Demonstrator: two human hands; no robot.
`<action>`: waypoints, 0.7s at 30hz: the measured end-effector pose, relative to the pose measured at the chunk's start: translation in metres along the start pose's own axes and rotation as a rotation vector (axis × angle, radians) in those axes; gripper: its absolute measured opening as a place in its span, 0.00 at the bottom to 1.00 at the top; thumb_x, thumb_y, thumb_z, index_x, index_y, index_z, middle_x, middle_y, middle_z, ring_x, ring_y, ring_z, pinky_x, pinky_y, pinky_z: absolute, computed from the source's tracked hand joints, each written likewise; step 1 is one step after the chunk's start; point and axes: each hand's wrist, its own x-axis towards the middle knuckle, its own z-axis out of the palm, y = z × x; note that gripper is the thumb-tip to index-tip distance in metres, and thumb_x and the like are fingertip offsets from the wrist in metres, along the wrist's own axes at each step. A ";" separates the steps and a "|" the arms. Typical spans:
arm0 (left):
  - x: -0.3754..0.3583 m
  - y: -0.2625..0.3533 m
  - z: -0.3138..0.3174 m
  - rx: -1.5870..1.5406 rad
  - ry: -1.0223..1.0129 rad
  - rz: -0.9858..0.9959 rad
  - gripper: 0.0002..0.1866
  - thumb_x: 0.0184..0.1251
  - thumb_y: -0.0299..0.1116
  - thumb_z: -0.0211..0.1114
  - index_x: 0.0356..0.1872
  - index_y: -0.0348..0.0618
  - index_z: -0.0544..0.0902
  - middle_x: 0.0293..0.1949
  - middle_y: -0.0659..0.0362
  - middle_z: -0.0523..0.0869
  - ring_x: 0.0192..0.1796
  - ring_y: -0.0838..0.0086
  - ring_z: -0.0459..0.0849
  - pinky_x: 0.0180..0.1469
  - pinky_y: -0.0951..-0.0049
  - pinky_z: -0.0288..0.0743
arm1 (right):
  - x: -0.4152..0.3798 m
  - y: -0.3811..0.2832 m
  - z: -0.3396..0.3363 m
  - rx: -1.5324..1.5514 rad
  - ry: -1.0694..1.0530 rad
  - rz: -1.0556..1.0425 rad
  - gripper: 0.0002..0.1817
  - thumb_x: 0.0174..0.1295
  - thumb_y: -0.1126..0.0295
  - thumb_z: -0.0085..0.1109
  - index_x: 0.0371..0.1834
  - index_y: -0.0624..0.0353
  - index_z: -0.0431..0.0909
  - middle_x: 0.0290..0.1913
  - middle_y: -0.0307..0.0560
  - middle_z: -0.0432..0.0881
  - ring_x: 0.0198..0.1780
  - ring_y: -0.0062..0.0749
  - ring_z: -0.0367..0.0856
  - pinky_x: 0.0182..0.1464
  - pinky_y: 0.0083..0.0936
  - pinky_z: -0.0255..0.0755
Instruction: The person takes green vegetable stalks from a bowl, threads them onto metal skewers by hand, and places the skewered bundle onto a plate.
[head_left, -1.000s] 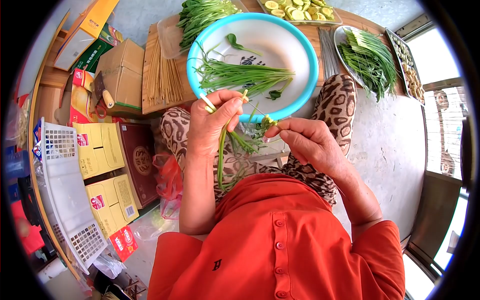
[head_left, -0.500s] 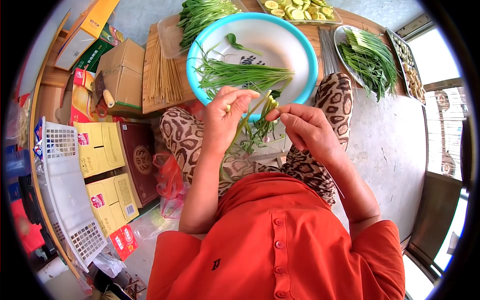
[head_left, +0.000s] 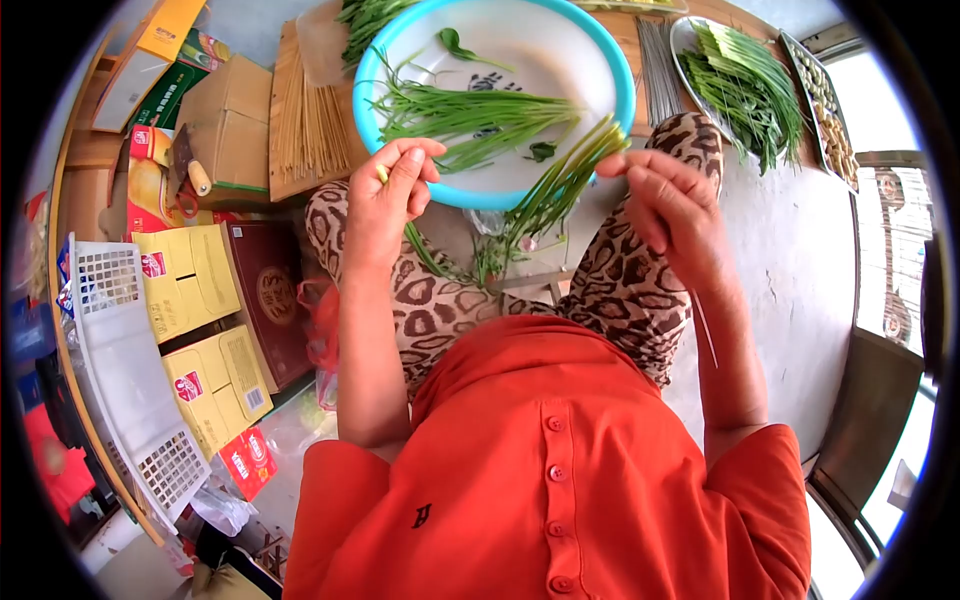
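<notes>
Now, right hand (head_left: 672,200) pinches greens (head_left: 565,182) hiding some basin (head_left: 625,90) rim; left hand (head_left: 388,195) pinches stalks (head_left: 422,249); sticks (head_left: 310,128) lie near.

Probably a food-preparation corner of a small eatery or shop. Beyond the left hand (head_left: 388,195), a wooden table (head_left: 625,30) carries thin sticks (head_left: 310,130); beyond the right hand (head_left: 672,205) lie heaped greens (head_left: 740,95). Cartons (head_left: 190,280) crowd the left hand's outer side.

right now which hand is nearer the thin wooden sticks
Left. The left hand is below and right of the sticks; the right hand is farther, by the lower right rim of the basin.
</notes>
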 end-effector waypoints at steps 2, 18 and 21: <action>-0.002 -0.005 0.003 0.027 -0.043 -0.029 0.12 0.75 0.35 0.54 0.43 0.39 0.83 0.27 0.66 0.77 0.22 0.89 0.66 0.23 0.87 0.56 | 0.003 -0.002 -0.006 0.017 0.049 -0.069 0.15 0.72 0.67 0.45 0.46 0.62 0.80 0.13 0.25 0.58 0.14 0.09 0.52 0.19 0.11 0.45; -0.035 -0.096 0.065 1.431 -0.650 0.199 0.17 0.54 0.21 0.57 0.47 0.38 0.78 0.41 0.45 0.82 0.45 0.52 0.82 0.41 0.57 0.78 | 0.017 0.017 -0.052 -0.020 0.163 -0.047 0.15 0.71 0.65 0.45 0.47 0.61 0.81 0.12 0.25 0.60 0.15 0.09 0.52 0.20 0.11 0.46; -0.042 -0.071 0.063 1.338 -0.574 0.199 0.19 0.54 0.20 0.56 0.50 0.37 0.76 0.49 0.49 0.78 0.50 0.56 0.79 0.39 0.57 0.79 | 0.020 0.016 -0.054 0.011 0.170 0.003 0.15 0.72 0.66 0.45 0.47 0.61 0.81 0.13 0.25 0.60 0.15 0.09 0.52 0.20 0.10 0.46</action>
